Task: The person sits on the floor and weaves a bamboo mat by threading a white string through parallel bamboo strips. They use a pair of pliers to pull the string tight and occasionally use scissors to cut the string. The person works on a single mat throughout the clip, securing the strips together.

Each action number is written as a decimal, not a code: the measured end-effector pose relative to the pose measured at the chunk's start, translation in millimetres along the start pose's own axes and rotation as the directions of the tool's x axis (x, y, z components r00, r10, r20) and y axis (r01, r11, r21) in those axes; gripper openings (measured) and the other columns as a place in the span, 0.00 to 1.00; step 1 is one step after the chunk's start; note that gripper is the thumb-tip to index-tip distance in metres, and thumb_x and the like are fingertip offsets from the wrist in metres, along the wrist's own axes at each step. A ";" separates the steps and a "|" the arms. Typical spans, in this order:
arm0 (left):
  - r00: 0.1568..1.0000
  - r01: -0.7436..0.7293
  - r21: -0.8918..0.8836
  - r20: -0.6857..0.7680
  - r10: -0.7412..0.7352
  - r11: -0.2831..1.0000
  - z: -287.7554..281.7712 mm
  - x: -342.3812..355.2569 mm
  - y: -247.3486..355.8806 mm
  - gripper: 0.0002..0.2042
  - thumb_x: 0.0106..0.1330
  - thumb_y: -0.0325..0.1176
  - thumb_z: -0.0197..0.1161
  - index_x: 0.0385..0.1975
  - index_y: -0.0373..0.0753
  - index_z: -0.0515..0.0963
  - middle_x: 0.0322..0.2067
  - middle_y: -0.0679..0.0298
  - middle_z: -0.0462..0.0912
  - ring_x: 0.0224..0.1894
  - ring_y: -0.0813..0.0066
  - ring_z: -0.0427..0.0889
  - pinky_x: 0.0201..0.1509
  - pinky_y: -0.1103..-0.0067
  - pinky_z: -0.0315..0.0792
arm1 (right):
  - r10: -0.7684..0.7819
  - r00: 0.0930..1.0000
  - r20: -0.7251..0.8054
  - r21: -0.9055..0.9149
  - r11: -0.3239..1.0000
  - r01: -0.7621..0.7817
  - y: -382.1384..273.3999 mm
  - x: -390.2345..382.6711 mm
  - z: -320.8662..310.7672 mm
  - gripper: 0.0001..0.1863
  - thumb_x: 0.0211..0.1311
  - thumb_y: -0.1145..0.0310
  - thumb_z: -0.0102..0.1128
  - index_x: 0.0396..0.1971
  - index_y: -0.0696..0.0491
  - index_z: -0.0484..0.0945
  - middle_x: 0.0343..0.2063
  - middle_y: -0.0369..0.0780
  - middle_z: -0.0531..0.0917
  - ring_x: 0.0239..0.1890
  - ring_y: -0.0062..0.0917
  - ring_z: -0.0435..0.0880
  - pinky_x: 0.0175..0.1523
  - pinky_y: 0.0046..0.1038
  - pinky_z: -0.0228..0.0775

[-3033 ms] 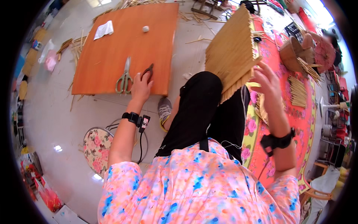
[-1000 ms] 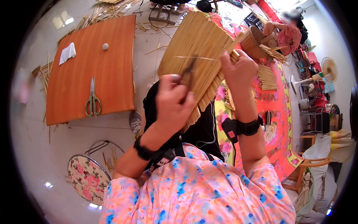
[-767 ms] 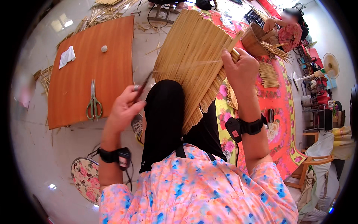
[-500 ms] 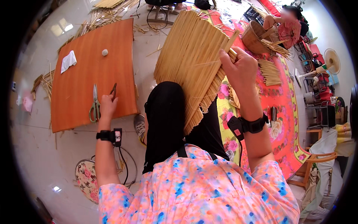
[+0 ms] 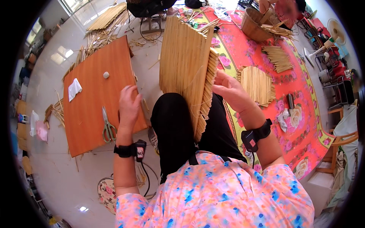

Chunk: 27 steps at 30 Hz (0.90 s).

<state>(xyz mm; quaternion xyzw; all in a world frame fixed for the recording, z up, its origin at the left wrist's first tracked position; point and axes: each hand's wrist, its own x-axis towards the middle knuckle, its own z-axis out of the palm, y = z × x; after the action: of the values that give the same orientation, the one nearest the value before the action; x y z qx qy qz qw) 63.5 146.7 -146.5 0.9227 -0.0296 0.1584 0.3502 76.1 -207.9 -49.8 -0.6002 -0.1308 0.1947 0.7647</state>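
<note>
A flat panel of straw-coloured sticks [image 5: 185, 57] stands tilted on my lap against my black-trousered left knee. Stick ends form a thick band down its right side, and loose white thread hangs near its lower end. My right hand [image 5: 232, 90] is beside that band, thumb and fingers apart, fingertips at the edge; whether they touch it I cannot tell. Over the right edge of the orange-brown board [image 5: 91, 125] hovers my left hand [image 5: 129, 105], its fingers loosely bent and apart, holding nothing visible. Green-handled scissors [image 5: 108, 127] lie left of it. A dark tool beside this hand is mostly hidden.
On the board are a white cloth [image 5: 75, 89] and a small pale lump [image 5: 106, 75]. Right, a floral red mat [image 5: 281, 110] bears another stick panel [image 5: 255, 86], a stick bundle [image 5: 278, 59] and a wooden bucket [image 5: 254, 28]. Another person sits at the far right.
My right hand has let go of the panel's upper right corner and come lower. The panel has turned more upright. My left hand has lifted off the dark tool.
</note>
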 end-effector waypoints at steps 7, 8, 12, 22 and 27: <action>0.983 -0.155 -0.481 0.011 0.183 0.863 17.7 29.3 199.4 0.13 0.62 0.25 0.62 0.46 0.29 0.76 0.42 0.57 0.79 0.30 0.75 0.83 0.34 0.81 0.75 | 0.063 0.983 -0.172 0.042 0.998 -0.056 4.8 -15.0 14.8 0.17 0.58 0.69 0.67 0.45 0.60 0.78 0.39 0.35 0.82 0.37 0.13 0.78 0.42 0.18 0.71; 0.979 -0.194 -0.455 -0.033 0.201 0.869 23.6 30.4 204.4 0.12 0.61 0.25 0.62 0.43 0.28 0.76 0.38 0.56 0.81 0.27 0.74 0.83 0.30 0.81 0.74 | 0.073 0.979 -0.190 0.011 0.997 -0.072 3.9 -17.2 15.0 0.15 0.58 0.70 0.67 0.44 0.60 0.78 0.39 0.35 0.82 0.37 0.13 0.78 0.42 0.17 0.71; 0.997 0.065 -0.536 0.071 -0.031 0.842 31.4 27.9 214.8 0.07 0.63 0.26 0.62 0.37 0.30 0.76 0.24 0.63 0.81 0.23 0.79 0.80 0.28 0.84 0.72 | -0.084 0.979 -0.183 0.022 0.996 0.089 16.9 -26.5 8.1 0.09 0.63 0.68 0.62 0.37 0.58 0.77 0.35 0.35 0.83 0.35 0.14 0.79 0.42 0.19 0.71; 0.920 0.337 -0.685 0.387 -0.069 0.646 0.5 51.8 219.9 0.03 0.67 0.27 0.57 0.33 0.35 0.72 0.23 0.67 0.77 0.22 0.83 0.76 0.27 0.87 0.69 | -0.061 0.996 0.069 0.670 0.743 -0.001 -18.1 -44.8 -46.6 0.06 0.67 0.67 0.52 0.32 0.53 0.72 0.15 0.25 0.60 0.15 0.10 0.56 0.23 0.17 0.48; 0.923 0.231 -0.521 0.385 -0.015 0.822 -13.0 58.8 209.5 0.02 0.66 0.22 0.54 0.31 0.36 0.71 0.23 0.69 0.72 0.21 0.84 0.70 0.24 0.87 0.64 | -0.117 0.992 -0.050 0.537 0.834 0.126 -29.6 -44.2 -76.5 0.07 0.66 0.66 0.54 0.30 0.53 0.73 0.14 0.24 0.59 0.13 0.10 0.52 0.20 0.17 0.43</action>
<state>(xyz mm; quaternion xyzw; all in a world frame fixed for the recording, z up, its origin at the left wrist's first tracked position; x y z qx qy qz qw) 81.1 0.8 14.5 0.7931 -0.0779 -0.0544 0.6016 74.2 -300.4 -38.4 -0.3530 -0.1026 0.1702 0.9143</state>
